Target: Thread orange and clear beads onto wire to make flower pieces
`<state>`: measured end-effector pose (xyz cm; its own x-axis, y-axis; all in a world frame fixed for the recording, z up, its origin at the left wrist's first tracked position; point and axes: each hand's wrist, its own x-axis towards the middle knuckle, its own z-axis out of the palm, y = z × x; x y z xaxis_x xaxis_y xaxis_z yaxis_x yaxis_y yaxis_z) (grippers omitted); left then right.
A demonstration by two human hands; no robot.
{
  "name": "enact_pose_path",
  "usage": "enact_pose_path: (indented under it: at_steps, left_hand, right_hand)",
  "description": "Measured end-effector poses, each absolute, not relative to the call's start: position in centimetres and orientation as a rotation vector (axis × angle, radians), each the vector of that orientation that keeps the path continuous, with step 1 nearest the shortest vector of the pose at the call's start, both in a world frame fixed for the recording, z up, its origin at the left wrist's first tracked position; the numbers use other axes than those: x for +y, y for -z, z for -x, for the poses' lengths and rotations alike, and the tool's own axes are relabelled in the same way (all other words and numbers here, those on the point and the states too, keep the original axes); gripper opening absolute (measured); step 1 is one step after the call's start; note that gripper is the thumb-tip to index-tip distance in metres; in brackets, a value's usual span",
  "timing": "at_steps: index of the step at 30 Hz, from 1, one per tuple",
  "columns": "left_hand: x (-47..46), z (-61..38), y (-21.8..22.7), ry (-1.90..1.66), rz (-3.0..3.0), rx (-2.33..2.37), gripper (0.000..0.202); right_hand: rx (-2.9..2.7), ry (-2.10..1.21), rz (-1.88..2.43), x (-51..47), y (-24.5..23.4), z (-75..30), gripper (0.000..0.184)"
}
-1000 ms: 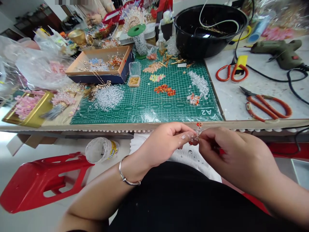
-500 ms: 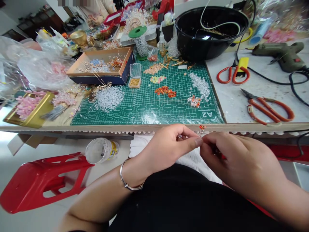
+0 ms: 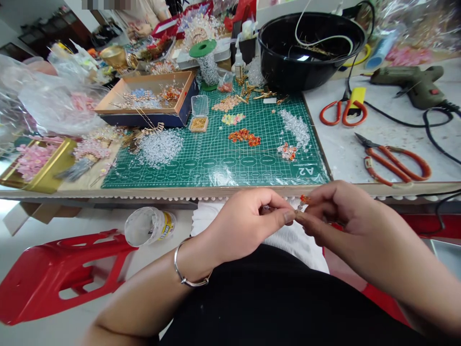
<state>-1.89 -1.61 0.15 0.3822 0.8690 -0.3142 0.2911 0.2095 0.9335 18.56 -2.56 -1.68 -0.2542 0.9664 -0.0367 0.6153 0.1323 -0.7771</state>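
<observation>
My left hand [image 3: 257, 216] is closed in a pinch just in front of the table edge, with a small beaded piece between thumb and fingers. Orange beads [image 3: 304, 198] and a clear bead stick up from the pinch point. Meeting it there is my right hand [image 3: 336, 214], its thumb and a finger at the same spot, the other fingers curled loosely. The fingers hide most of the piece. On the green cutting mat [image 3: 216, 175] beyond lie orange beads [image 3: 245, 137], clear beads [image 3: 160, 146], and a mixed orange-and-clear cluster [image 3: 287, 151].
Red-handled pliers [image 3: 394, 156], red-handled scissors [image 3: 344, 110] and a glue gun [image 3: 414, 84] lie at right. A black basin [image 3: 311, 53] stands behind the mat. At left are an open box [image 3: 144, 115] and, below the table, a red stool [image 3: 68, 274] and a white bucket [image 3: 149, 227].
My right hand has turned and its fingers have opened out somewhat around the orange beads, which now sit slightly lower. My left hand keeps its pinch. The whole view has shifted slightly.
</observation>
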Motion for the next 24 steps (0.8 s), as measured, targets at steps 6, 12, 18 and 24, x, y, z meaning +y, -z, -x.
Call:
enact_pose_path:
  at_steps: [6, 12, 18, 24]
  left_hand:
    - [-1.5, 2.2, -0.4, -0.539, -1.402, 1.158, 0.015]
    - [-1.3, 2.2, -0.5, -0.589, -1.405, 1.141, 0.015]
    - [-1.3, 2.2, -0.4, -0.57, -1.391, 1.114, 0.01]
    - [-1.3, 2.3, -0.1, -0.518, -1.304, 1.062, 0.018]
  right_hand:
    - [-2.048, -1.158, 1.459, -1.1, 2.2, -19.6, 0.041]
    - [-2.181, -0.553, 1.293, -1.3, 1.7, -19.2, 0.041]
    - [-2.191, -0.977, 1.299, -1.4, 1.6, -19.0, 0.024]
    - [-2.05, -1.437, 1.551, -1.2, 1.3, -19.3, 0.042]
